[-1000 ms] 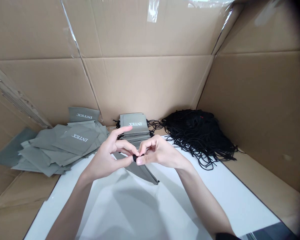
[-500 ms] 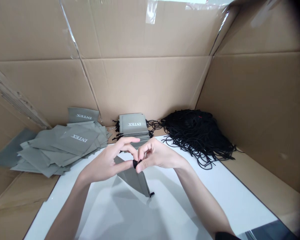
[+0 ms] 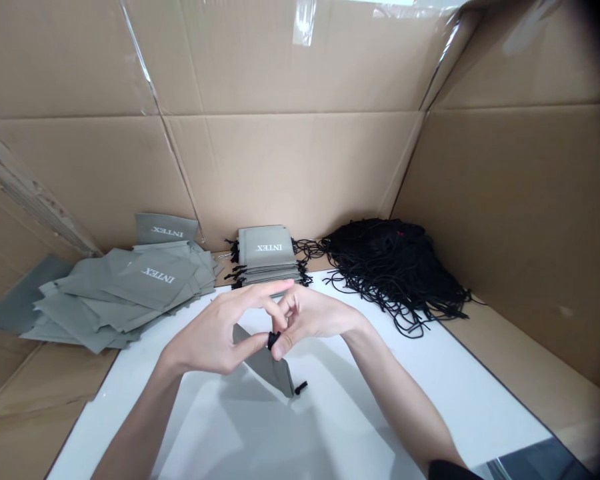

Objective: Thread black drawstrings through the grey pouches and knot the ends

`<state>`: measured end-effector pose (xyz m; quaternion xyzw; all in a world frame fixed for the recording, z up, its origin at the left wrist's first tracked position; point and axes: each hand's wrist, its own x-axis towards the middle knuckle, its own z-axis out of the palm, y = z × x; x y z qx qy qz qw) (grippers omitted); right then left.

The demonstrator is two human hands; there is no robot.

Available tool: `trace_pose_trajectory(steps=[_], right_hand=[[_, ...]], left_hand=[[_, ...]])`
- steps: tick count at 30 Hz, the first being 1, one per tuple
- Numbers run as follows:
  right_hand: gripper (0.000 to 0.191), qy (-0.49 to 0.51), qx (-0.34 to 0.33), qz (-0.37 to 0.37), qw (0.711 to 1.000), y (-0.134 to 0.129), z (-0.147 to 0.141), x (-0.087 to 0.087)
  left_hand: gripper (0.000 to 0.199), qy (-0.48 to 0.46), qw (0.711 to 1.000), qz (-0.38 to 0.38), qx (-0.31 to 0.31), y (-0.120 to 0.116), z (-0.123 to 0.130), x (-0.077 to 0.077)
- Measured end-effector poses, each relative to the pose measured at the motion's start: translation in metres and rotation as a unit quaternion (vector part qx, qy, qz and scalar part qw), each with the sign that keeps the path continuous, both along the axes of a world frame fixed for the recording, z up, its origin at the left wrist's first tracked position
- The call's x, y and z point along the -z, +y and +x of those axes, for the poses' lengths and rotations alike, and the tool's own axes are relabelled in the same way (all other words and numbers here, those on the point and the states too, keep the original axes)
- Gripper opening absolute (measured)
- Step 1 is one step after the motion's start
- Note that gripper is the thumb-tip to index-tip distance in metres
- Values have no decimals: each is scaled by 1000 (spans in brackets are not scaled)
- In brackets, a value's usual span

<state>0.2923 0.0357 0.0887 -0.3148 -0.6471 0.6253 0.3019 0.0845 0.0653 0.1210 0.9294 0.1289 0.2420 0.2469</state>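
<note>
Around the far and side edges of the white table, cardboard walls are rising, and the table itself is filling the middle of the scene. Over at its far left corner, a loose heap of flat grey pouches is spilling past the edge onto cardboard, INTEX lettering showing upside down. Across at the far right corner, a tangle of black cords is sprawling, loose ends trailing over the white! Now to the hands, centre table: the left hand is pressing its thumb and curled finger on a black cord bunch, while the right hand is pinching the same bunch, thumb facing us. Behind them, a neat stack of corded pouches is sitting at the far edge. Below the fingers, one grey pouch is hanging tilted over the middle of the table, and a little cord end is poking out at its lower corner.
</note>
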Motion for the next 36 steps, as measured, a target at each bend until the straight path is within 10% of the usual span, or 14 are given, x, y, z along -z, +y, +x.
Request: trace_pose_trajectory(steps=[12, 18, 26, 36], right_hand=[[23, 86, 73, -49, 992, 9, -5, 8], [22, 164, 199, -22, 966, 6, -17, 4], [20, 120, 357, 173, 910, -13, -32, -8], [11, -85, 347, 472, 806, -19, -27, -7]], left_hand=[[53, -99, 993, 51, -27, 2, -5, 1], [43, -189, 967, 94, -144, 3, 0, 6], [38, -281, 920, -5, -273, -6, 16, 8], [51, -158, 940, -231, -195, 6, -9, -6]])
